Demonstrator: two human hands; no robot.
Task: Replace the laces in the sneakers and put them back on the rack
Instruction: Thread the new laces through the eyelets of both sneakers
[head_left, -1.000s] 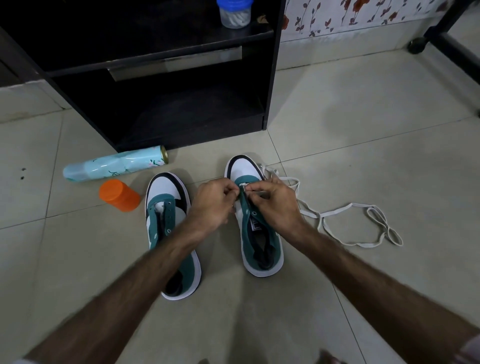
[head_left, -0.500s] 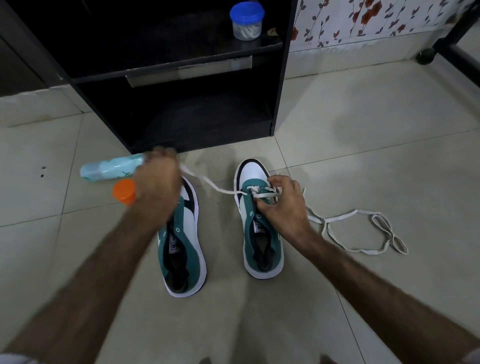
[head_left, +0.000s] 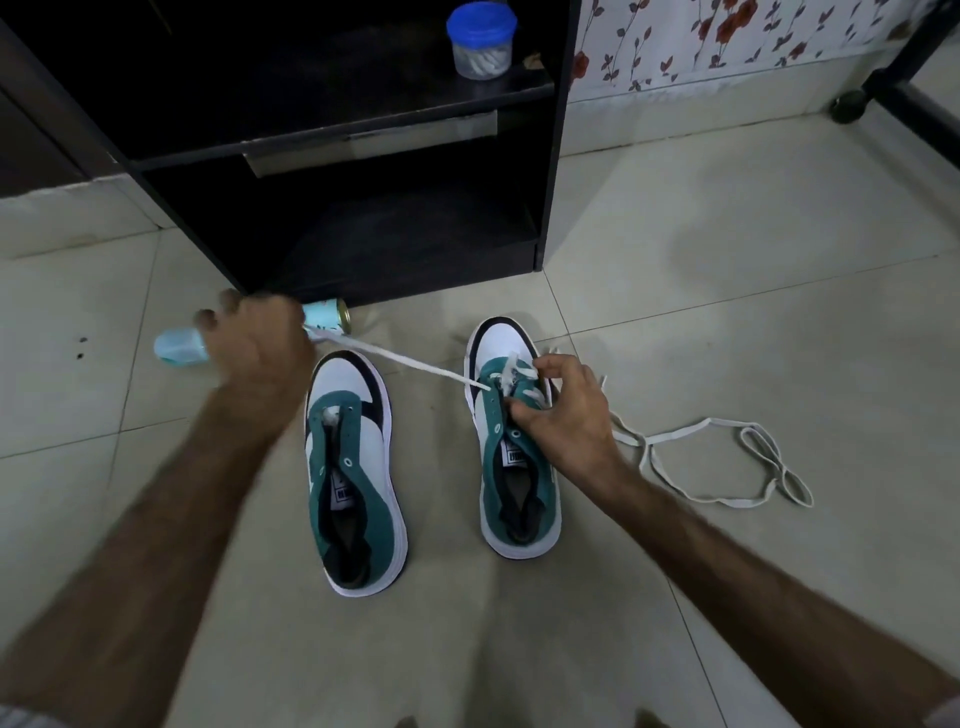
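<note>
Head view: two teal-and-white sneakers stand side by side on the tiled floor (head_left: 727, 270), toes toward a black rack (head_left: 553, 156). The left hand (head_left: 257, 348) is raised out to the left, above a pale blue spray can (head_left: 327, 318) lying at the foot of the rack. It grips one end of a white lace (head_left: 415, 366), with fingers curled round it, though motion blur hides the exact pinch. The lace runs taut from this hand across the toe of the left sneaker (head_left: 353, 467) to the front eyelets of the right sneaker (head_left: 514, 467). The right hand (head_left: 563, 415) rests on the right sneaker's lace area, thumb and forefinger pinching the teal eyelet flap just beside the point where the lace enters; the other fingers are loosely curled. The rest of the lace trails in slack loops on the floor to the right of that sneaker. A blue-lidded jar (head_left: 481, 39) stands on the rack's upper shelf near its right edge.
</note>
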